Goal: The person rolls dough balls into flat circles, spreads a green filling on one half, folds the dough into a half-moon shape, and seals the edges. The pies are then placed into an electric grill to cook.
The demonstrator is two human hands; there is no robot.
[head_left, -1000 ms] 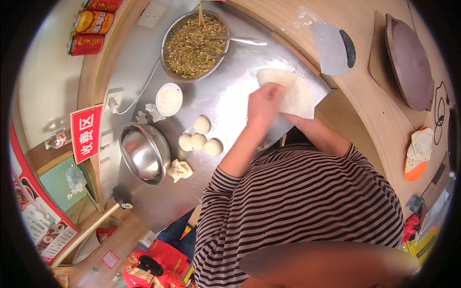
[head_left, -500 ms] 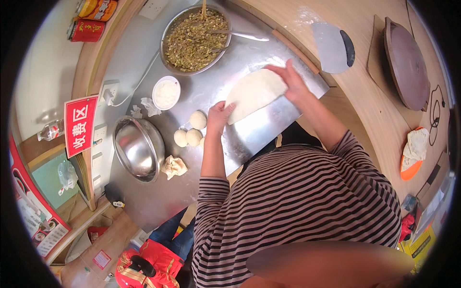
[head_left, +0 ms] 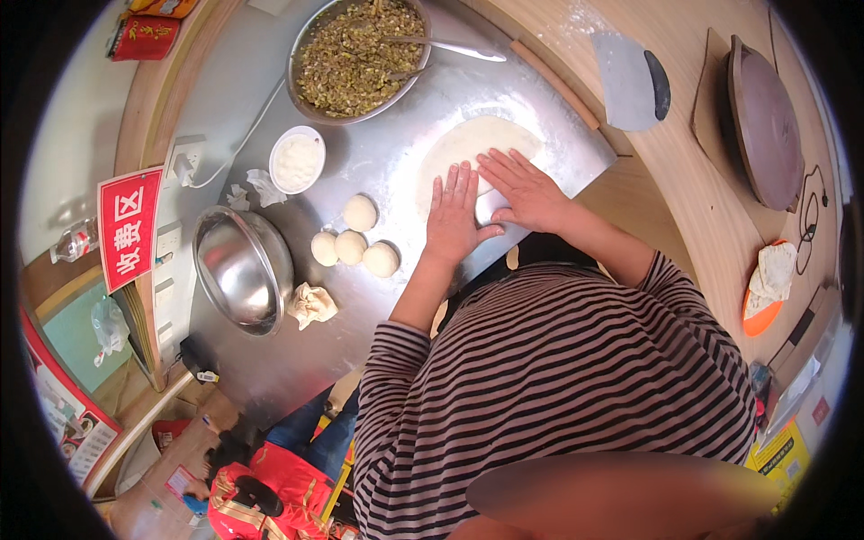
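Observation:
A flat, rolled-out sheet of pale dough [head_left: 475, 137] lies on the floured metal table [head_left: 504, 94]. My left hand [head_left: 453, 216] rests flat on its near left part, fingers stretched out and pointing away from me. Beside it, my right hand [head_left: 529, 193] presses on the near right part, its fingers spread as well. Both palms partly cover the near edge of the sheet. To the left of my left hand sit several round dough balls [head_left: 360, 212] in a cluster, untouched.
Farther off stands a metal bowl [head_left: 292, 79] of chopped filling [head_left: 355, 54] with a spoon [head_left: 454, 48]. At left are a white bowl of flour [head_left: 297, 160], a metal bowl [head_left: 241, 270] and a crumpled cloth [head_left: 311, 307]. A scraper [head_left: 621, 83] and brown disc [head_left: 765, 126] lie right.
Before, my hands held the dough sheet up by its two ends. Now the sheet lies on the table, and both hands have come together flat upon it.

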